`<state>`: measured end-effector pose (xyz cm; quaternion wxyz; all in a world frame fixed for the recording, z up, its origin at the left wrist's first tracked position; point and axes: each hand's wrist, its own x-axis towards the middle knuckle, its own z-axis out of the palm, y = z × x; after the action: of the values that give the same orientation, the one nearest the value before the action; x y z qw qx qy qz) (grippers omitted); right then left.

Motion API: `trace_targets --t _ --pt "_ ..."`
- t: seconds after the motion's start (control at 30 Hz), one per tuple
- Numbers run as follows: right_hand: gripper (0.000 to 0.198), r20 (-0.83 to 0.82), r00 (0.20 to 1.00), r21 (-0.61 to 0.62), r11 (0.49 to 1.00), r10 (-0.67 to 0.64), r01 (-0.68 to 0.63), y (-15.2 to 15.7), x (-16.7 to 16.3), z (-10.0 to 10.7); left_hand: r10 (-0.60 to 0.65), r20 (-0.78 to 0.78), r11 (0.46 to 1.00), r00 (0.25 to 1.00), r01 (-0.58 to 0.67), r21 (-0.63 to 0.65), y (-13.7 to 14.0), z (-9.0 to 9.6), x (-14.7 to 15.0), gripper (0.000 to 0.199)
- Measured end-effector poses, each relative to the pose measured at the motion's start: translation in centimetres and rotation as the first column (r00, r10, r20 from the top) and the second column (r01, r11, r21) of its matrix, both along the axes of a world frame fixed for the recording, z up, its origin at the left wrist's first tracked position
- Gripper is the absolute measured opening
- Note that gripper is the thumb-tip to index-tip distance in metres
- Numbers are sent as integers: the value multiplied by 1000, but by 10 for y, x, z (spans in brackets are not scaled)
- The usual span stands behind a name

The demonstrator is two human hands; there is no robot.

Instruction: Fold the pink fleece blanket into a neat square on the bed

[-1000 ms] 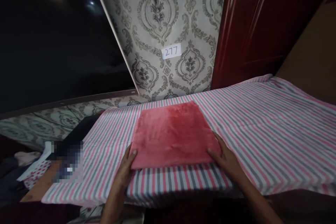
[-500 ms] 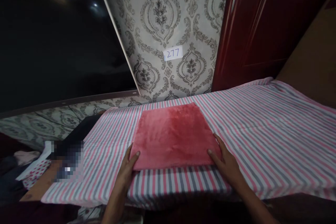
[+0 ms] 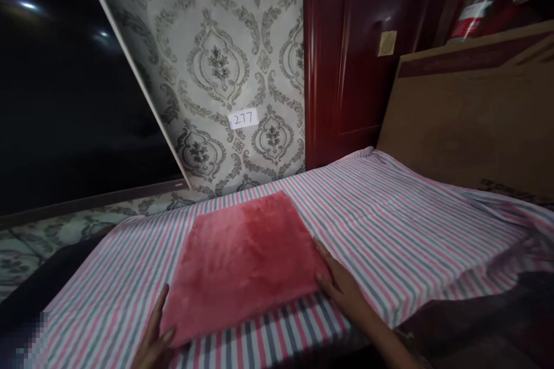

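A flat, pinkish-red plush cushion [image 3: 242, 265] lies on the striped cloth, its front edge close to the edge of the covered surface. Its right half looks darker than the left. By the near left corner is my left hand [image 3: 152, 337], index finger stretched along the side and thumb at the corner, fingers apart. On the near right corner, my right hand [image 3: 341, 288] has its thumb on top and its fingers along the side, gripping that edge. The undersides of the fingers are hidden.
Pink, grey and white striped cloth [image 3: 376, 219] covers the surface. Behind are a dark screen [image 3: 78, 98], patterned wallpaper, a label reading 277 [image 3: 243, 119] and a dark red door [image 3: 359, 69]. A cardboard box [image 3: 467, 121] stands right, with a bottle [image 3: 474, 11] above its edge.
The view has swung right, bringing the box and bottle into sight. The cushion now appears lower left and turned slightly. Both hands stay at its near corners, the left fingers more spread.
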<state>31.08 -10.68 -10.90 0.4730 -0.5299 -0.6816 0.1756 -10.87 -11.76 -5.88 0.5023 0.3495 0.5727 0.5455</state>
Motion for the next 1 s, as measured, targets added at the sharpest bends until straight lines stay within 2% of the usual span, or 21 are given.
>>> trace_targets --t 0.1,0.23,0.33,0.47,0.6,0.67,0.77,0.87,0.93,1.0 --pt "71 17 997 -45 996 72 -71 -5 14 3 -58 -28 998 998 58 34 -10 6 -4 123" --pt "80 126 982 -32 990 142 -139 -13 28 2 -121 -195 982 973 146 119 -23 10 1 120" --pt "77 238 956 38 982 172 -186 -17 30 1 -70 -333 971 940 140 191 -23 10 11 109" --pt "73 324 938 107 980 124 -167 -13 26 0 30 -476 946 879 128 296 -16 10 24 83" --pt "62 318 945 157 979 72 -128 0 22 1 99 -528 925 844 118 361 -6 11 24 60" --pt "53 287 957 208 971 52 -115 7 22 6 112 -554 906 825 143 397 -1 17 23 52" --pt "40 225 974 281 958 -8 -57 19 23 31 176 -592 869 786 159 469 8 42 21 48" --pt "32 136 986 350 936 -94 42 30 25 80 366 -558 785 745 76 615 22 82 20 51" --pt "31 73 986 409 906 -152 109 35 26 121 416 -478 717 774 44 695 34 111 19 51" --pt "29 8 985 446 882 -173 152 38 26 160 354 -370 682 859 34 730 47 136 20 49"
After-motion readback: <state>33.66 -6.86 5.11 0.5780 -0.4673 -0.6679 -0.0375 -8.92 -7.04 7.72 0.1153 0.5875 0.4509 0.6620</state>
